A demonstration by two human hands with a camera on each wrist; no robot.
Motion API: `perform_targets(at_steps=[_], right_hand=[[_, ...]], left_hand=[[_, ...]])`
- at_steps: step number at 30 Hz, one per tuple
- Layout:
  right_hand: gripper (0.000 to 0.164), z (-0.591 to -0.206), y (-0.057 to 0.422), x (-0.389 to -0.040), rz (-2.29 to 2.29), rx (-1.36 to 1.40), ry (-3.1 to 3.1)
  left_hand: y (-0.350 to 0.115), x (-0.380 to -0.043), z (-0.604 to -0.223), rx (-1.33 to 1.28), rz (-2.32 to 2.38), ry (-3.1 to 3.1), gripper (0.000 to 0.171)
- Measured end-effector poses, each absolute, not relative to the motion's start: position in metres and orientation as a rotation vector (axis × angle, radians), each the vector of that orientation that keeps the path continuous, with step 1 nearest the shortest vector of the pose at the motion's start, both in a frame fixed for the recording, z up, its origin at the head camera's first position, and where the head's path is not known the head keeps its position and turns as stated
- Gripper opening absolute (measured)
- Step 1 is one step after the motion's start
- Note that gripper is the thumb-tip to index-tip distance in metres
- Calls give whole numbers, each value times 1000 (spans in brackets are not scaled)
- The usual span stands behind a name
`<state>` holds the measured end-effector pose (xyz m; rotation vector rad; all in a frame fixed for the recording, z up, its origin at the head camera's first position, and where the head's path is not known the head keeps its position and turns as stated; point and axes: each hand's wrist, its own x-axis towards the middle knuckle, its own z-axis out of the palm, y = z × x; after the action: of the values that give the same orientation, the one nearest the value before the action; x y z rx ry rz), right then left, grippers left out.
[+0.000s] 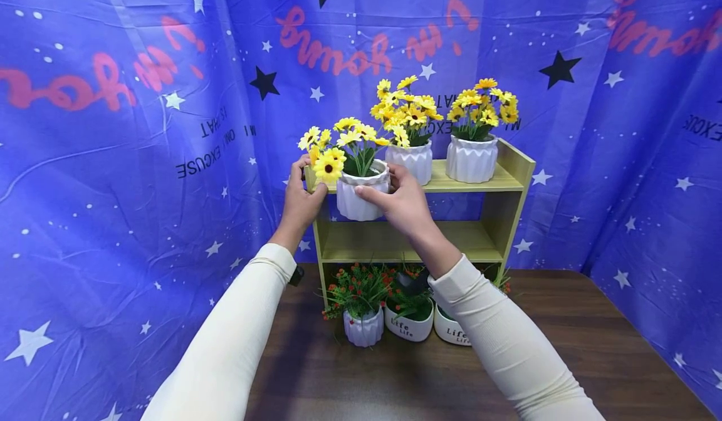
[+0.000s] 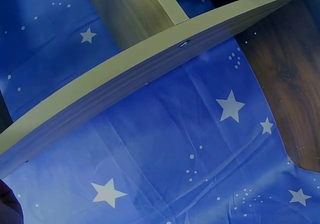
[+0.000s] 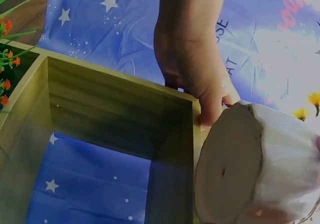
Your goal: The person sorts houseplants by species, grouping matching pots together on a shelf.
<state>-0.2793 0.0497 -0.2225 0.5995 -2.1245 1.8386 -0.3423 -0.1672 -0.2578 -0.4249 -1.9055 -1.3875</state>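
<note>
Tabletop (image 1: 361, 383): dark wood; the wooden shelf (image 1: 510, 208) stands toward its back edge. Shelf, top board: a middle pot (image 1: 410, 165) and a right-hand pot (image 1: 471, 163) stand spaced apart, apparently giving their blooms room. Held flowerpot (image 1: 351, 205): raised before the top board's front edge, near its left corner. Right hand (image 1: 407, 203): grip closed on the pot's side, thumb foremost, probably sparing the flowers. Left hand (image 1: 303, 198): grip clasping the shelf's upper left corner, presumably to steady it.
</note>
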Motion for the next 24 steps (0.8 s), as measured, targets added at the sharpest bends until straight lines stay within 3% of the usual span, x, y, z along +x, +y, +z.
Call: perform_targets(at_steps=[13, 18, 24], right_hand=[[79, -212, 37, -284, 1772, 601, -2119], [76, -204, 40, -290, 1702, 581, -2217], [80, -194, 37, -302, 1540, 520, -2344]], left_hand=[[-172, -339, -258, -364, -1341, -1977, 69], [-169, -340, -258, -375, -1333, -1987, 67], [-167, -344, -260, -454, -1320, -1897, 53]])
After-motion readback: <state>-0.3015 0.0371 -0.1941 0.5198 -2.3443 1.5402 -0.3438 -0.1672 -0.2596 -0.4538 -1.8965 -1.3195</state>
